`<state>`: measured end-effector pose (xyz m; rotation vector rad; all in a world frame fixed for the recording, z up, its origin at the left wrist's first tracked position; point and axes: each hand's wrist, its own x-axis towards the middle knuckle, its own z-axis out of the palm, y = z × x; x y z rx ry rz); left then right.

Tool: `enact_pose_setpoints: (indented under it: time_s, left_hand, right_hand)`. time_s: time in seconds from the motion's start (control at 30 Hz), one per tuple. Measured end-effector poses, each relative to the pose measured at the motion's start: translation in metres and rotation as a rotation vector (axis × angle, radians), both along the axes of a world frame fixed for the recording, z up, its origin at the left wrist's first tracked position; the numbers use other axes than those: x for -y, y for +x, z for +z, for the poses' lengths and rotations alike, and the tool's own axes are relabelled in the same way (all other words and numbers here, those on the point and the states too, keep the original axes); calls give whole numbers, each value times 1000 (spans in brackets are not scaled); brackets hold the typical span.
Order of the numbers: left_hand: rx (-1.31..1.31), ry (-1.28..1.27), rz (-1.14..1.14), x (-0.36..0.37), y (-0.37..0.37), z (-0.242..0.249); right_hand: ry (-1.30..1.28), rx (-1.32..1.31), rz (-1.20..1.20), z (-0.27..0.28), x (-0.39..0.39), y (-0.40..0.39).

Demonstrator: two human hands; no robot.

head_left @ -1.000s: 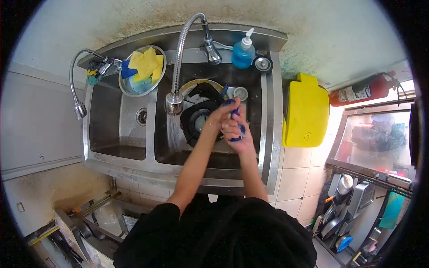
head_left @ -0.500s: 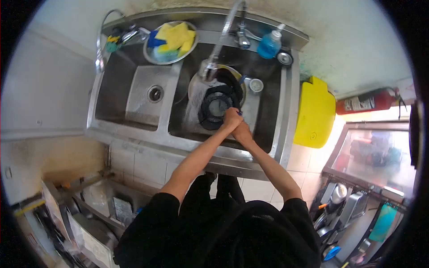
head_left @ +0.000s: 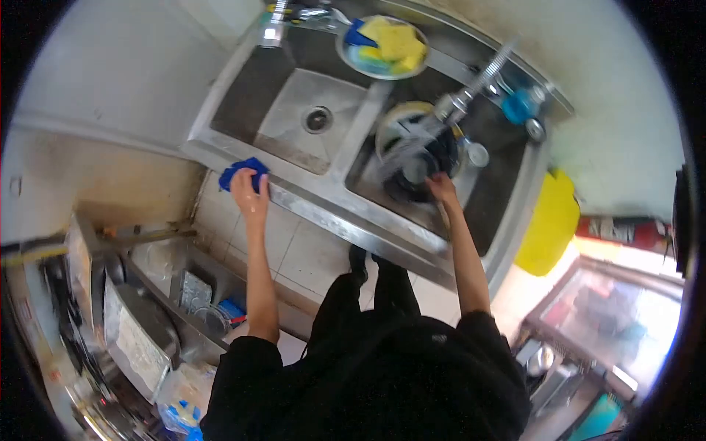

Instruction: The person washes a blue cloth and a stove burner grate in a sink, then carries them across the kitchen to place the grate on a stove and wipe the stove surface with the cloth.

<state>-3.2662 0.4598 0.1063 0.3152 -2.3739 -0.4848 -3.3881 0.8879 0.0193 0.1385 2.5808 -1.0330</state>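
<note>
Blue cloth [head_left: 243,173] bunched up in the left hand [head_left: 248,189], fingers clenched round it, right at the front left corner of the sink [head_left: 346,220]; cloth poking out past the steel rim, over the tiled front below. Right hand [head_left: 441,188] down in the right basin, resting on a dark round pan [head_left: 415,173]; couldn't tell if really gripping it or just touching, too blurry. Water pouring from the faucet [head_left: 471,92] straight onto that pan; small round metal lid [head_left: 477,154] just beside it. Left basin bare, only the drain [head_left: 318,119] showing.

Further back: a bowl [head_left: 385,48] on the ledge between the basins, stuffed with yellow and blue sponges; blue soap bottle [head_left: 521,106] behind the right basin, near the faucet base; second faucet head [head_left: 271,33] at the far left corner.

Off to the right of the sink, a yellow board [head_left: 548,220] leaning by the wall, well apart from both hands; red extinguisher [head_left: 632,231] behind it, mostly cut off at the edge.

Lower left, under the counter: metal racks [head_left: 118,294] with trays and clutter, plus something blue and plastic [head_left: 180,415] at the bottom; too smeared to say more. Black sleeves and torso filling the bottom middle.
</note>
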Motion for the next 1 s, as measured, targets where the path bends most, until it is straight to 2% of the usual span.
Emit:
enact_pose_setpoints:
  time_s: [0.03,0.07,0.1,0.17,0.2,0.3,0.37,0.43,0.5,0.57,0.67,0.73,0.8,0.87,0.9,0.97,1.0]
  left_hand:
    - [-3,6,-57,3,-3,-5]
    - [36,75,-31,-2,-5,6]
    - [91,143,1,-10,-1,20]
    - [162,96,53,-3,-4,14]
    - [167,104,27,-8,-8,17]
    - [225,75,133,-19,-12,36]
    - [177,37,156,-19,-14,34]
    - [201,18,160,-13,-10,24]
    - [169,-12,200,-14,-5,13]
    - [121,21,208,-22,-6,10]
    - [29,-7,212,-84,-26,34]
    - [34,-74,10,-123,-41,29]
    - [85,406,-178,-173,-61,24]
    - [185,939,-219,-210,-85,0]
    - [290,941,-233,-216,-95,-18]
    - [455,900,-200,-225,-118,-56]
    - [519,858,-148,-229,-128,-75]
  right_hand:
    - [86,-71,13,-24,-5,-9]
    - [41,-320,17,-47,-11,-10]
    - [154,-22,-24,-60,-21,-16]
    - [254,18,-45,-27,-12,-12]
    - [259,78,-25,-24,-15,-16]
    - [217,147,-67,-15,-18,-20]
    - [229,38,-30,-24,-25,-22]
    - [301,98,16,-33,-22,-22]
    - [362,296,86,-5,-10,-13]
    - [361,268,120,-5,1,4]
    - [441,173,122,-54,12,18]
    - [425,145,113,-42,20,19]
    - [413,120,92,-21,29,9]
    - [334,-13,-143,-8,31,7]
    - [338,-7,-149,-3,28,2]
    - [-358,-46,-356,13,17,-18]
    - [-646,-144,-413,55,22,-29]
